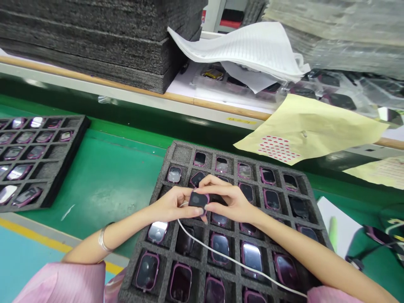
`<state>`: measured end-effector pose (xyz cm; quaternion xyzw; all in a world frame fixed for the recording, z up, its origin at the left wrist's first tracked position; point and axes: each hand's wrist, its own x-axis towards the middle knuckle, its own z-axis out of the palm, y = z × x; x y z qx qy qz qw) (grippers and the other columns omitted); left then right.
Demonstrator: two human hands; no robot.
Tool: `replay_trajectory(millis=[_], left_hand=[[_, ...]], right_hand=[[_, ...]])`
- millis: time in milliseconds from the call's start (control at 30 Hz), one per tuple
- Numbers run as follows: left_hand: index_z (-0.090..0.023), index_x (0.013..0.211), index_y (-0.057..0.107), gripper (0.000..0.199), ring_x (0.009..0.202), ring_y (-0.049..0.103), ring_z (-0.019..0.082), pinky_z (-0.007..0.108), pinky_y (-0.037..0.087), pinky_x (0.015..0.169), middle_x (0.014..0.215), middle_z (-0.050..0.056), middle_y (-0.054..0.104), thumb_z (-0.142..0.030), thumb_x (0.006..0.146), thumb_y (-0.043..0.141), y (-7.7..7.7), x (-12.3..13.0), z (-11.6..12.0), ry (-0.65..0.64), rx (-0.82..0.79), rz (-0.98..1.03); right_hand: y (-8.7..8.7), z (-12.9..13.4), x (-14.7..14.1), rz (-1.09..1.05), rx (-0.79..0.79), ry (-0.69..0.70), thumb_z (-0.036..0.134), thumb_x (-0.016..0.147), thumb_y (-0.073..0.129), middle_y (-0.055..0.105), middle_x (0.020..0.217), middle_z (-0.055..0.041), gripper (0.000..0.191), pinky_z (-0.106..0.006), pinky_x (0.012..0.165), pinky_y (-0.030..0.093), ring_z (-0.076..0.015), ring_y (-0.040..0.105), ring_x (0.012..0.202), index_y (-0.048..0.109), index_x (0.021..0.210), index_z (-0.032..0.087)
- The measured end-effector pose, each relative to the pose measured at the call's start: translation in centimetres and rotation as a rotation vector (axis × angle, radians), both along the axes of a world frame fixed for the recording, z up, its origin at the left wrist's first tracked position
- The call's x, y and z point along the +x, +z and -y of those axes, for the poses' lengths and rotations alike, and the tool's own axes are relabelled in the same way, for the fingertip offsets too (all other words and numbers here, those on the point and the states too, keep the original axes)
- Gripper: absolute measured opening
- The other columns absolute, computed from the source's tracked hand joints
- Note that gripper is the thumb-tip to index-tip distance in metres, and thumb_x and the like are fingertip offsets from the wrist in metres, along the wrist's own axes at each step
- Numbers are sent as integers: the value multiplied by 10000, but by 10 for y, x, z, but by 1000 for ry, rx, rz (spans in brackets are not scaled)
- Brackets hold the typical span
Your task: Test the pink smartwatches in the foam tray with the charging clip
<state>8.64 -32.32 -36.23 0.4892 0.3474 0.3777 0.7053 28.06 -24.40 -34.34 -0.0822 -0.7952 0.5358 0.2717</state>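
Observation:
Both hands meet over a dark foam tray (pixel 235 229) whose compartments hold several purple-rimmed watch bodies. Between them is one purple-rimmed watch (pixel 198 201), its dark face up. My left hand (pixel 177 204) pinches the watch's left and lower edge, with a white cable (pixel 221 253) emerging beside its fingers. The fingers of my right hand (pixel 229 200) close on the watch's right side and upper edge. From my left hand the cable runs across the tray to the lower right. The cable's end is hidden at the fingers.
Another foam tray (pixel 59 164) of watches lies at the left on the green table (pixel 110 168). Stacked black foam (pixel 94 42) and a white sheet (pixel 246 46) sit on the shelf behind. Yellow paper (pixel 312 126) hangs over its edge. A green pen (pixel 333 233) is at right.

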Motion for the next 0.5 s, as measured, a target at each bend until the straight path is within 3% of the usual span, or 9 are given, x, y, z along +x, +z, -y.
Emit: replay_trajectory(millis=[200, 367, 500], left_hand=[[-100, 983, 668, 363, 746, 596, 154, 260, 468, 704, 874, 69, 678, -372, 752, 739, -7, 6, -1, 185, -12, -56], [-103, 960, 670, 361, 784, 578, 174, 283, 460, 740, 776, 36, 631, -381, 742, 742, -10, 7, 0, 176, -24, -95], [-98, 948, 670, 368, 742, 556, 162, 262, 448, 678, 792, 46, 622, -401, 748, 731, -8, 6, 0, 170, -32, -103]], right_hand=[[-7, -4, 1, 35, 68, -44, 265, 834, 740, 570, 1101, -100, 519, -415, 884, 479, -216, 558, 1000, 556, 1317, 215], [-7, -2, 0, 38, 79, -57, 272, 824, 753, 570, 1096, -93, 519, -402, 900, 480, -207, 562, 1004, 566, 1304, 212], [-6, 1, -1, 50, 119, -95, 298, 850, 725, 577, 1068, -87, 498, -394, 885, 496, -202, 570, 984, 559, 1312, 214]])
